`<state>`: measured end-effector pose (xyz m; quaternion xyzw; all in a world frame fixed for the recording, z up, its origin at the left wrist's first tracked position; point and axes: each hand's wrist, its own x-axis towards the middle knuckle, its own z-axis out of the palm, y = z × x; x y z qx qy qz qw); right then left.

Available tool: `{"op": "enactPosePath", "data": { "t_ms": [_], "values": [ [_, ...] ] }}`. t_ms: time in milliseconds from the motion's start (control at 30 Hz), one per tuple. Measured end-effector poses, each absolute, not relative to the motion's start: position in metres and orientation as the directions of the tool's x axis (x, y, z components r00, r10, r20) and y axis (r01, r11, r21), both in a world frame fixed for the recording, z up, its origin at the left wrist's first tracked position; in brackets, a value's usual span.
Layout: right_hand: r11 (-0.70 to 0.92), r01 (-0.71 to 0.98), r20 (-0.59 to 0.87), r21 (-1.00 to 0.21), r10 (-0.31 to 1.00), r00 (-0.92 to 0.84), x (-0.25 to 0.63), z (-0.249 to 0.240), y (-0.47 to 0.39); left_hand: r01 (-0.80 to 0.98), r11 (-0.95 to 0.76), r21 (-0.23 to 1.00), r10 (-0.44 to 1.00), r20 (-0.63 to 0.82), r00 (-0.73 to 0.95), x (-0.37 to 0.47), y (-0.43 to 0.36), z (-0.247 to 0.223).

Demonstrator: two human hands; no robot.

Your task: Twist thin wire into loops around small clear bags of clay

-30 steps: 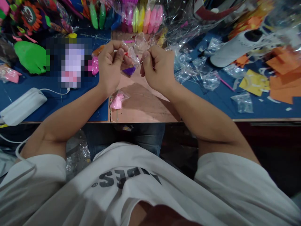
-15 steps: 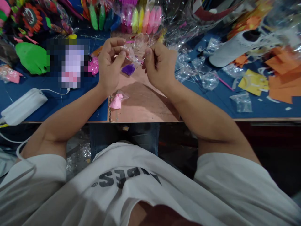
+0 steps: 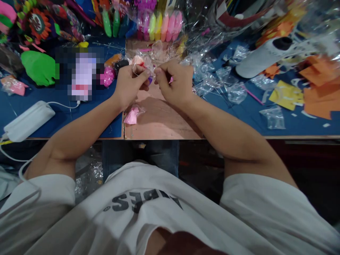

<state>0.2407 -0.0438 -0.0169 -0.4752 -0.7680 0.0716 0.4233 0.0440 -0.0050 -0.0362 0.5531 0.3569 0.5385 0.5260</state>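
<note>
Over the bare wooden strip [image 3: 164, 120], my left hand [image 3: 129, 83] pinches a crinkled clear plastic bag [image 3: 149, 66] between thumb and fingers. My right hand [image 3: 175, 81] is closed close beside it, thumb against curled fingers at the bag's edge. What lies deeper in its grip is hidden. A bit of purple [image 3: 150, 80] shows by my left fingertips. Just beyond that hand are a peach-coloured lump [image 3: 138, 60] and a black piece [image 3: 121, 64]. Below it lies a small bag of pink clay [image 3: 132, 115].
On the left are a phone [image 3: 83, 72], blurred out, a white power bank [image 3: 29, 120] with a cable, and a green shape [image 3: 38, 67]. Coloured clay packs [image 3: 159, 26] stand at the back. To the right are plastic scraps [image 3: 236, 90], a white bottle-like object [image 3: 262, 58] and orange sheets [image 3: 320, 95].
My hands have come closer together and slightly down, the right one moving left. The peach lump and black piece now show beyond my left hand; the purple piece is mostly covered.
</note>
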Motion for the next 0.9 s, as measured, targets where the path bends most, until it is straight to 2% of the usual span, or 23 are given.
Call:
{"op": "enactPosePath", "data": {
  "t_ms": [167,333,567,667,767,900],
  "values": [
    [0.597,0.63,0.554,-0.497,0.777,-0.3,0.244,-0.014,-0.045,-0.217,-0.282,0.935,0.948,0.306,0.087,0.036,0.004,-0.032],
    [0.605,0.641,0.513,-0.472,0.78,-0.357,0.248,-0.025,-0.041,-0.211,-0.414,0.885,0.884,0.446,0.137,0.028,-0.008,-0.01],
    [0.611,0.651,0.554,-0.449,0.763,-0.334,0.253,-0.037,-0.043,-0.111,-0.556,0.824,0.784,0.564,0.26,0.018,-0.028,-0.005],
    [0.597,0.655,0.576,-0.463,0.764,-0.29,0.257,-0.033,-0.05,-0.097,-0.616,0.782,0.757,0.621,0.2,0.017,-0.028,-0.009],
    [0.669,0.607,0.643,-0.428,0.698,-0.316,0.26,-0.027,-0.058,-0.023,-0.627,0.779,0.772,0.625,0.118,0.015,-0.031,-0.009],
    [0.815,0.48,0.724,-0.324,0.541,-0.429,0.26,-0.023,-0.062,0.047,-0.587,0.808,0.806,0.578,0.129,0.014,-0.036,-0.008]
  ]
}}
